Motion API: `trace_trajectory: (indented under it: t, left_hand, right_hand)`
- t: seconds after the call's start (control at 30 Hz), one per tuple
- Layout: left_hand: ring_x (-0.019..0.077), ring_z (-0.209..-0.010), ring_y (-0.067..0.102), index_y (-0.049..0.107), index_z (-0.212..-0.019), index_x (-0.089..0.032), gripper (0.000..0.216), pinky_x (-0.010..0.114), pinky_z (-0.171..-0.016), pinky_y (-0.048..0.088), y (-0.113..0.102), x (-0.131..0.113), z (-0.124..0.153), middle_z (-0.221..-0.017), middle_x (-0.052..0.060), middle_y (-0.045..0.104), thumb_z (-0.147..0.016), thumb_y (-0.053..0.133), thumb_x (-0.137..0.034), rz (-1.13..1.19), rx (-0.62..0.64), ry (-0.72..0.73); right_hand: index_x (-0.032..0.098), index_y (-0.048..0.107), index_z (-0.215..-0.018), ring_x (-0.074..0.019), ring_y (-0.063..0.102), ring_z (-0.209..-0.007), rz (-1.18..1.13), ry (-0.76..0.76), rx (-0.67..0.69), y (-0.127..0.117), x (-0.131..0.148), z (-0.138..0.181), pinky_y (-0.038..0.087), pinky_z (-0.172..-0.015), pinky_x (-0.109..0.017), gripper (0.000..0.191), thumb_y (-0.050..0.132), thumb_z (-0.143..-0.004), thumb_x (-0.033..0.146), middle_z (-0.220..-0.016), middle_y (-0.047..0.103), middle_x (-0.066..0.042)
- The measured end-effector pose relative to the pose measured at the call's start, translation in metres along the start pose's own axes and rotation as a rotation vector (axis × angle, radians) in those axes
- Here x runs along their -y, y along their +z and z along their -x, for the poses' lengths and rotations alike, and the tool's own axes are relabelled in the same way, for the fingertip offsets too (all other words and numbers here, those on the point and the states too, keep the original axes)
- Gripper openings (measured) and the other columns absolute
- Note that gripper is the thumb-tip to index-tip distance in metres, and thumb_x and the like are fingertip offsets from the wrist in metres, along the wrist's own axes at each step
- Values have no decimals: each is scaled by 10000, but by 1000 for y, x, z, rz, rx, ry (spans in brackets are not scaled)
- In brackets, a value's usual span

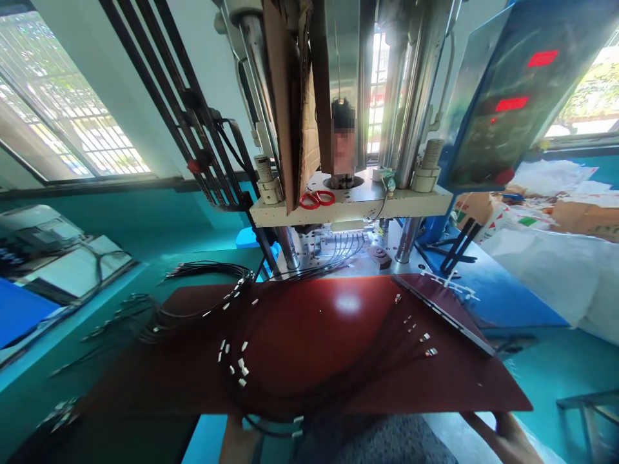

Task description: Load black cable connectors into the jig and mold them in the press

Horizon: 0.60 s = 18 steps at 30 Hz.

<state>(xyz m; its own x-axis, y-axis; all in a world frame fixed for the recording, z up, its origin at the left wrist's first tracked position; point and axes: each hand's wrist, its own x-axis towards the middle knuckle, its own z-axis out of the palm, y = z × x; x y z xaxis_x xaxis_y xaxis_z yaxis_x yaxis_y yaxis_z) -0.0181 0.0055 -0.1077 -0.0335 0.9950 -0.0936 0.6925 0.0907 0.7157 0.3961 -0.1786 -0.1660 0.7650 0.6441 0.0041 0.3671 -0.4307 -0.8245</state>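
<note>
My left hand is low in the picture, under the near edge of a dark red board. My right hand is likewise under the board's edge, at the right. The board hides the fingers of both hands, so what they touch does not show. Black cables with white tags lie in a loose curve across the board, their metal-tipped ends at the right. Another bundle of black cables lies at the board's far left. Several thin cables run into the mould of the press.
A press with steel columns stands ahead. Red-handled scissors and a cardboard sheet are on its plate. A control box with red displays hangs at the right. A metal strip crosses the board's right side.
</note>
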Motion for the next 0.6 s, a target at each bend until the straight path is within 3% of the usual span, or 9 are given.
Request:
trace_trajectory:
  t: [0.13,0.4,0.6]
  left_hand:
    - [214,-1032,550,535,-1161,-178,338,404,-858,485,4,-9,-6,-1187,89,540,-867,525,-345,-34,28,-11]
    - [214,-1032,546,541,-1148,-185,321,398,-854,485,-1,-10,-5,-1183,81,539,-868,523,-341,-70,56,-44]
    - [215,-1033,545,552,-1132,-209,298,385,-844,490,2,-15,-4,-1176,74,546,-865,528,-339,-9,50,-38]
  right_hand:
    - [198,613,-848,-354,631,-889,-42,-83,-45,15,-6,-5,534,-754,-416,479,619,-518,545,-883,705,-96]
    - [218,642,-707,-321,646,-713,10,-185,-69,18,-32,-12,544,-615,-370,301,627,-543,470,-726,701,-79]
    - [221,645,-627,-330,646,-691,62,-215,-82,21,-34,-11,537,-623,-388,230,573,-585,436,-682,696,-85]
